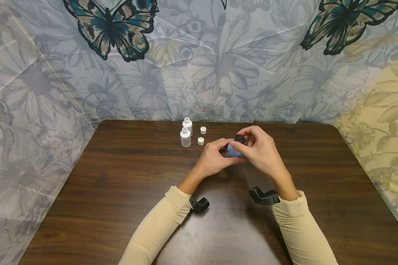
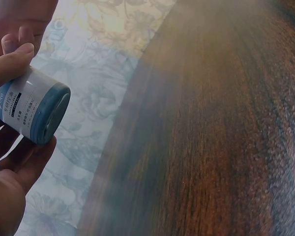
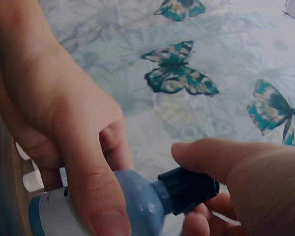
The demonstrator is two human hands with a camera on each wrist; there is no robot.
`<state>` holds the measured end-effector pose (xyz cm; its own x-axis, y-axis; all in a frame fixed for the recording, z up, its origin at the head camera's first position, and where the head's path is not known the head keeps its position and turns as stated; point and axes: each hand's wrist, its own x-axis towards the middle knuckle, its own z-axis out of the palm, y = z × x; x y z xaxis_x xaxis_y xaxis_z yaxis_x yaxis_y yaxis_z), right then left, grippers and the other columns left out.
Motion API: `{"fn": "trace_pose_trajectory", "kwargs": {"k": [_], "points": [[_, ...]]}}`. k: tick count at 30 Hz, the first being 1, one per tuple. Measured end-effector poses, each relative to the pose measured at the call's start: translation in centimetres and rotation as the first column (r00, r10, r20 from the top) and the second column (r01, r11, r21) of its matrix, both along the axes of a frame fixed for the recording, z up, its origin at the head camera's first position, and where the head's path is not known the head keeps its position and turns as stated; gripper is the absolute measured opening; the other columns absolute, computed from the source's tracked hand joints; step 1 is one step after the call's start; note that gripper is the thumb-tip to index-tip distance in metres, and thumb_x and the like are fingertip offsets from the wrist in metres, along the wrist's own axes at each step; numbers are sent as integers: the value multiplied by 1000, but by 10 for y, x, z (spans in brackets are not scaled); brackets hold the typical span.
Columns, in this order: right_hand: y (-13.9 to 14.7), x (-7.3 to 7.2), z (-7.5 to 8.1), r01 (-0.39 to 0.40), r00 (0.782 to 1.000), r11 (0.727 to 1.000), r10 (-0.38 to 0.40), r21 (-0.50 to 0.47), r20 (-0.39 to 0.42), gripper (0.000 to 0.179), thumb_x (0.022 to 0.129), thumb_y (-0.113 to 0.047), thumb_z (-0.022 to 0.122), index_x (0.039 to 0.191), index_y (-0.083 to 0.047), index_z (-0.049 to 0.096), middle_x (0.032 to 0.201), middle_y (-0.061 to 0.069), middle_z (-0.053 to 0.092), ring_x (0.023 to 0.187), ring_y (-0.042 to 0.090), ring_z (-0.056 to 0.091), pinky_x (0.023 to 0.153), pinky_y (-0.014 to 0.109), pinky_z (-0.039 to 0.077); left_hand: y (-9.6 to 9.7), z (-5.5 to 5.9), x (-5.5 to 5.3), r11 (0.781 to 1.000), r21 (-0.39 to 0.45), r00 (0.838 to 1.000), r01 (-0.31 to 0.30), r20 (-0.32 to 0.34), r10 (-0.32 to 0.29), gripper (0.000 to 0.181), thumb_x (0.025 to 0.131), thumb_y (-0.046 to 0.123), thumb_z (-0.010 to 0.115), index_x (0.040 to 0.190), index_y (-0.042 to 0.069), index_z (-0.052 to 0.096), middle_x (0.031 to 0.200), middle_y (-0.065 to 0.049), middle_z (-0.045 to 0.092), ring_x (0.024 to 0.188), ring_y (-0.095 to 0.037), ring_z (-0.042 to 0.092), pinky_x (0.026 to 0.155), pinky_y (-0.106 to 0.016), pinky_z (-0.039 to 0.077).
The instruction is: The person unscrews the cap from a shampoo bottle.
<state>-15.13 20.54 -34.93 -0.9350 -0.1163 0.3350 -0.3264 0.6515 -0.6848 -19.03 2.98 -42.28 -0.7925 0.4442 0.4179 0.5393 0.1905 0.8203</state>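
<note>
A blue bottle (image 1: pixel 233 151) with a white printed label (image 2: pixel 27 101) is held up over the table, tilted in the wrist views. My left hand (image 1: pixel 213 158) grips its body, thumb on one side and fingers on the other. On the bottle's neck sits a black ridged cap (image 3: pixel 187 189). The thumb and fingers of my right hand (image 1: pixel 263 152) are curled about this cap; in the right wrist view the fingers are partly hidden behind it. To the left of my hands stand two small white bottles (image 1: pixel 185 138) with uncapped necks.
Two white screw caps (image 1: pixel 201 141) lie beside the white bottles, between them and my left hand. The dark wooden table (image 1: pixel 119 191) ends at a back edge just behind them. A butterfly-and-flower cloth (image 1: pixel 219 73) hangs behind the table.
</note>
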Motion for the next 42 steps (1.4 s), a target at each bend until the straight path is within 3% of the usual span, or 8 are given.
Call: {"fn": "trace_pose_trajectory", "kwargs": {"k": [7, 12, 15, 24, 32, 42], "points": [[4, -2, 4, -98, 995, 995, 98, -9, -21, 28, 91, -14, 75, 119, -14, 71, 93, 2, 58, 67, 8, 51, 59, 20, 42, 0, 3, -3, 1000, -19, 1000, -17, -13, 17, 54, 77, 27, 91, 124, 11, 71, 113, -1, 76, 101, -9, 69, 90, -19, 55], [4, -3, 6, -32, 999, 999, 33, 20, -19, 34, 89, -25, 81, 118, -11, 70, 101, 4, 61, 67, 9, 53, 58, 21, 43, 0, 4, -4, 1000, -16, 1000, -14, -20, 14, 56, 77, 27, 92, 126, 11, 71, 112, -1, 76, 101, -8, 68, 90, -19, 55], [3, -3, 8, 3, 1000, 999, -2, 40, -14, 34, 87, -29, 82, 113, -10, 71, 97, 4, 61, 66, 12, 53, 57, 22, 43, 0, 5, -5, 1000, -12, 1000, -8, -13, 8, 55, 77, 26, 91, 126, 12, 71, 112, -1, 76, 100, -7, 68, 89, -18, 55], [5, -3, 12, 0, 999, 999, 2, 50, -51, 27, 89, -25, 81, 111, -11, 73, 93, 2, 60, 64, 9, 51, 56, 22, 42, 1, 9, -7, 1000, -23, 1000, 3, 3, -2, 55, 78, 27, 91, 126, 13, 70, 115, 0, 75, 102, -8, 68, 90, -22, 57], [6, 1, 15, -1, 997, 1000, -1, -21, -71, 26, 93, -21, 77, 117, -13, 72, 97, 3, 60, 66, 9, 50, 58, 19, 42, 1, 7, -6, 999, -32, 1000, -10, 14, 10, 53, 78, 29, 91, 125, 15, 71, 112, -1, 75, 99, -8, 69, 87, -20, 57], [10, 10, 12, 52, 996, 994, -59, -98, -71, 27, 94, -19, 75, 120, -13, 70, 86, 2, 56, 70, 7, 53, 63, 16, 44, -5, -2, 4, 999, -40, 997, -28, 67, 30, 56, 77, 31, 91, 126, 14, 70, 114, -1, 75, 100, -9, 68, 88, -21, 57]]}}
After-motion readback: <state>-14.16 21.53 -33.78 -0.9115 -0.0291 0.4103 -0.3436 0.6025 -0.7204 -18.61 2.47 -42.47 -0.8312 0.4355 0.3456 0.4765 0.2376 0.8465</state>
